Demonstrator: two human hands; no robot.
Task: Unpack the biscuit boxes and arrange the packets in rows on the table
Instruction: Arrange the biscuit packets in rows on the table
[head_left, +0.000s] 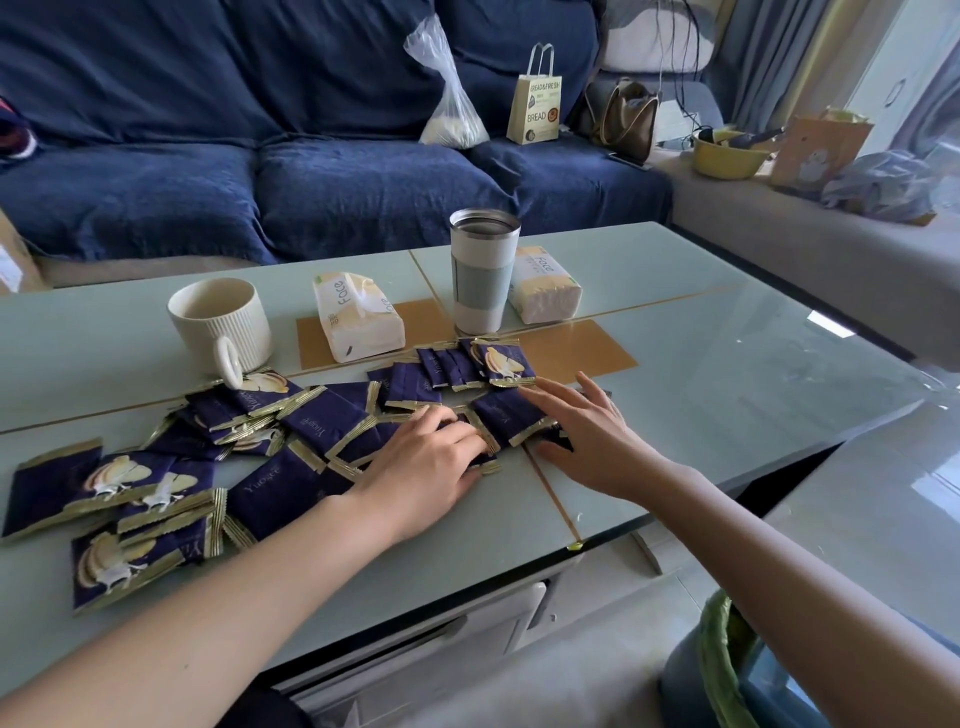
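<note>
Now hands (519, 447) spread over packets (322, 421).

"Yuosee" on packets (283, 493), "Face" — tissue packs (358, 317), "BREAD&FRESH" — paper bag (537, 104)

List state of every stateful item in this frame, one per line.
biscuit packets: sealed, loose overlapping heap, not in rows
left hand: fingers bent, resting on packets
right hand: flat, fingers spread on packets
mug: upright, contents not visible
tumbler: upright, lid off
tissue packs: opened on top
plastic bag: upright on sofa
</note>
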